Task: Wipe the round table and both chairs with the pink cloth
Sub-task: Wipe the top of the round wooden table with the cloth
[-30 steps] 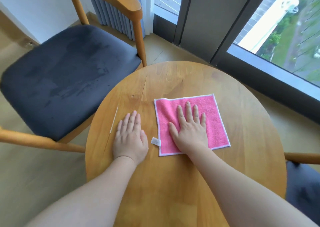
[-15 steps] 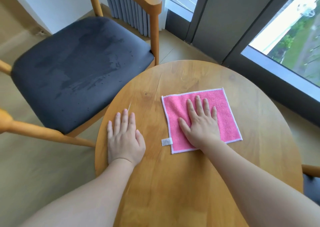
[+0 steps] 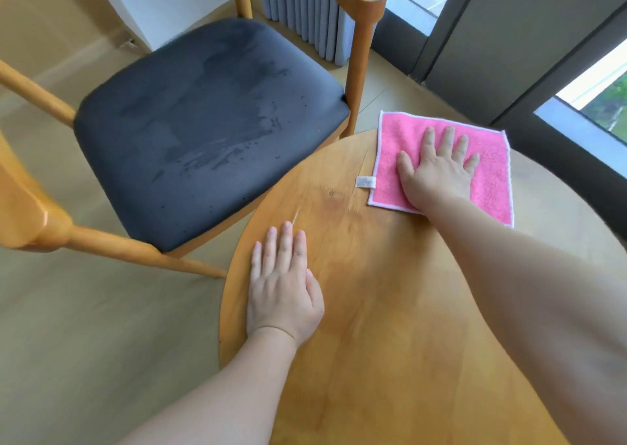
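The pink cloth (image 3: 488, 179) with a white hem lies flat at the far edge of the round wooden table (image 3: 390, 309), its far corner hanging past the rim. My right hand (image 3: 437, 169) presses flat on the cloth with straight, spread fingers. My left hand (image 3: 283, 285) rests flat on the bare wood near the table's left rim. A wooden chair with a dark seat cushion (image 3: 203, 122) stands to the left of the table; the cushion shows damp streaks. The second chair is out of view.
A pale wood floor (image 3: 84, 325) spreads to the left. A dark window frame (image 3: 492, 54) and glass run behind the table, with a folded grey-blue curtain (image 3: 305, 13) behind the chair's backrest.
My right hand has slid the pink cloth from the table's middle out to its far edge. My left hand stays flat near the left rim. The view has shifted right and down.
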{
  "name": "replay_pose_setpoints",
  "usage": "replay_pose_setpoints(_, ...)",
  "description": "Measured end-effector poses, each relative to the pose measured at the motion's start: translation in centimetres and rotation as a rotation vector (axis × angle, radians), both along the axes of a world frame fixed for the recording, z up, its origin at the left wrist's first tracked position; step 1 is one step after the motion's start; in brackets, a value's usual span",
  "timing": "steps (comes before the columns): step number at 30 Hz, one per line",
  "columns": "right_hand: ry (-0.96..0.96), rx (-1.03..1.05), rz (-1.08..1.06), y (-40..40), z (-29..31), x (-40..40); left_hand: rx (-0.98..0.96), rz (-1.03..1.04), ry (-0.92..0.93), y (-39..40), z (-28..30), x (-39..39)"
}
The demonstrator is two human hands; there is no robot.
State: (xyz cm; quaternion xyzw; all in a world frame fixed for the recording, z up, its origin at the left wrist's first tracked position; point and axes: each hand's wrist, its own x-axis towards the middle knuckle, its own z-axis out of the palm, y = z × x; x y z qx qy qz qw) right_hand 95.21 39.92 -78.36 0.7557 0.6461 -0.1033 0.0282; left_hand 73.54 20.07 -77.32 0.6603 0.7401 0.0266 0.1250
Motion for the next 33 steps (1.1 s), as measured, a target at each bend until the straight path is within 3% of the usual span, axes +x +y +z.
replay_pose_setpoints(2,0.009,-0.005,0.003,0.6,0.1,-2.0,-0.001,0.000,-0.004,0.0,0.1,-0.1)
replay_pose_setpoints(8,-0.001,0.011,0.298,-0.3,0.1,-8.3,0.037,-0.012,-0.041,0.3,0.2,-0.4)
replay_pose_setpoints(14,-0.002,0.017,0.408,-3.6,0.2,-7.1,0.065,0.001,-0.064,0.5,0.2,-0.6)
replay_pose_setpoints(29,-0.021,-0.088,0.280,-24.1,0.8,-2.0,0.066,-0.005,-0.087,0.1,0.1,-0.6)
replay_pose_setpoints(33,-0.031,-0.103,0.246,-25.9,0.7,-1.9,0.060,-0.050,-0.083,-1.0,0.2,-1.2)
